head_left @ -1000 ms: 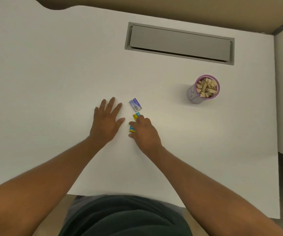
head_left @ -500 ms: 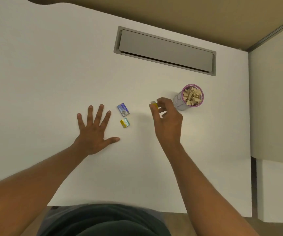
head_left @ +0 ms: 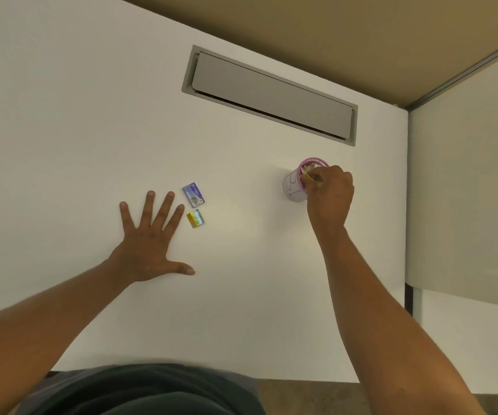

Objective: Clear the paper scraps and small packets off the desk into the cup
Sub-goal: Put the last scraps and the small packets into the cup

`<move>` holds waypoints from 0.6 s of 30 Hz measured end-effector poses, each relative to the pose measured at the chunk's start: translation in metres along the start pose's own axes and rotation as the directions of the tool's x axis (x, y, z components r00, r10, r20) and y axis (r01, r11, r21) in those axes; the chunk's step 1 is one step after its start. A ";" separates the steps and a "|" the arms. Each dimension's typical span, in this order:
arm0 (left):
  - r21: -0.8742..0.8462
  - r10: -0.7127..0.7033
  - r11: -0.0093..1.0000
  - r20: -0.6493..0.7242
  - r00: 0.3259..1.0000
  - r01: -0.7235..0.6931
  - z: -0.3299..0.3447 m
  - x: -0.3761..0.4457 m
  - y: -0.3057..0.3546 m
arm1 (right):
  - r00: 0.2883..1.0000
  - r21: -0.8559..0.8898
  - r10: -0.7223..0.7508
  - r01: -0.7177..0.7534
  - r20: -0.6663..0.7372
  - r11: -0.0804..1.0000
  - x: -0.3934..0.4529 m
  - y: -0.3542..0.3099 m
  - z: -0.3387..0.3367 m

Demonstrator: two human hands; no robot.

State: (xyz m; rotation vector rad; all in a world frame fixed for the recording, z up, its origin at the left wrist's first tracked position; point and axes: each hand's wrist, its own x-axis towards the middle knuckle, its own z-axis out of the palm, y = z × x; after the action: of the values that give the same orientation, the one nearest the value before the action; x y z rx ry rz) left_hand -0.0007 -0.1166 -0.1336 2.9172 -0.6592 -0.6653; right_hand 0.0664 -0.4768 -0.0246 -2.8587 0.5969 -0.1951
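Desk [head_left: 62,115] bears the left hand [head_left: 149,244], flat with fingers spread. Right hand [head_left: 330,193] is over the cup [head_left: 294,184], pinching a yellow packet [head_left: 310,177] at its rim. Blue packet [head_left: 193,195] and yellow-green packet [head_left: 196,218] lie just beside the left fingertips.

The right hand [head_left: 330,190] covers part of the cup [head_left: 294,187] mouth, perhaps pinching a scrap.

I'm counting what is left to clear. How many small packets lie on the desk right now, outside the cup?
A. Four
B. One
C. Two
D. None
C: a blue packet and a yellow packet lie on the desk beside the flat left hand, while the right hand is at the cup pinching something small and yellow.
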 end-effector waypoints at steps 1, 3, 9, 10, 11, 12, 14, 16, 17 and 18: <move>0.003 0.001 1.000 0.015 1.000 -0.001 0.000 0.000 -0.001 | 1.000 -0.018 -0.015 0.016 0.009 1.000 0.001 0.000 0.002; 0.004 -0.002 1.000 0.036 0.999 0.002 -0.001 0.001 0.000 | 0.998 -0.043 -0.054 0.055 0.019 0.998 0.001 -0.001 0.003; -0.035 -0.003 0.999 0.077 0.997 0.006 -0.006 0.002 -0.002 | 0.995 -0.018 -0.090 0.091 0.037 0.996 -0.001 0.008 0.009; -0.033 -0.004 0.999 0.082 0.997 0.007 -0.007 0.002 -0.002 | 0.996 0.024 -0.068 0.067 0.051 0.997 -0.001 0.009 0.008; -0.031 -0.005 1.000 0.085 0.996 0.007 -0.006 0.002 -0.002 | 0.998 0.092 -0.043 0.038 0.052 0.995 -0.002 0.009 0.005; -0.030 -0.004 1.000 0.084 0.996 0.007 -0.006 0.002 -0.002 | 0.999 0.155 -0.031 0.026 0.027 0.988 -0.003 0.008 0.001; -0.037 0.002 0.999 0.072 0.997 0.001 -0.007 0.002 -0.001 | 0.991 0.205 -0.034 0.061 -0.132 0.977 -0.008 -0.001 -0.011; -0.042 0.009 0.999 0.071 0.997 -0.006 -0.008 0.001 -0.001 | 0.960 0.218 -0.119 0.177 -0.253 0.960 -0.023 -0.019 -0.017; -0.039 0.010 0.999 0.076 0.997 -0.007 -0.009 0.001 -0.001 | 0.953 0.260 -0.179 0.243 -0.245 0.935 -0.037 -0.032 -0.012; -0.033 0.010 0.999 0.077 0.997 -0.007 -0.009 0.000 -0.001 | 0.953 0.322 -0.246 0.293 -0.179 0.900 -0.053 -0.047 -0.004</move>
State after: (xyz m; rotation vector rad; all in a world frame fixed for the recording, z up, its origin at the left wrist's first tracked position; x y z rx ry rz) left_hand 0.0039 -0.1159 -0.1262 2.8693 -0.6615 -0.7834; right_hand 0.0356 -0.4143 -0.0139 -2.5820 0.1588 -0.4896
